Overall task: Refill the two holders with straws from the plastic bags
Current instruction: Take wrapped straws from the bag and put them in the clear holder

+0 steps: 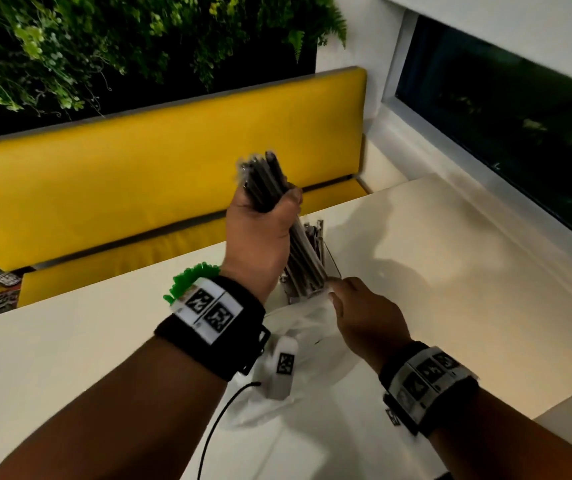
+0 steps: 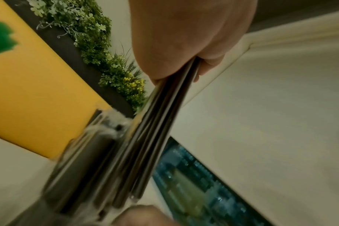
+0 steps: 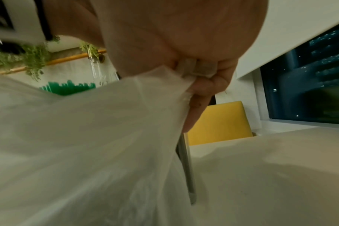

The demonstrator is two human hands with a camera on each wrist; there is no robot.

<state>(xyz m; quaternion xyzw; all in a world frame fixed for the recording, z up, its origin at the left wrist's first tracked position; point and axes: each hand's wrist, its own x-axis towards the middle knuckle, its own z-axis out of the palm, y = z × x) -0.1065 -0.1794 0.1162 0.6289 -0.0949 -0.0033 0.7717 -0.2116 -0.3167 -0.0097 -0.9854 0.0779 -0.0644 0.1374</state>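
Note:
My left hand (image 1: 263,233) grips a thick bundle of dark wrapped straws (image 1: 267,181) around its middle. The bundle's lower end stands tilted in a clear holder (image 1: 331,261) on the table. In the left wrist view the bundle of straws (image 2: 161,122) runs down from my left hand (image 2: 184,45) into the blurred holder (image 2: 81,160). My right hand (image 1: 357,306) sits just right of the holder and pinches the edge of a white plastic bag (image 1: 301,327). The right wrist view shows this hand (image 3: 203,82) pinching the bag (image 3: 87,137), with one straw (image 3: 188,171) along its fingers.
Green straws (image 1: 192,278) stick up behind my left wrist, also seen as green straws (image 3: 68,88) in the right wrist view. The cream table (image 1: 450,271) meets a yellow bench (image 1: 139,174) at the back. A dark window (image 1: 519,133) lies to the right.

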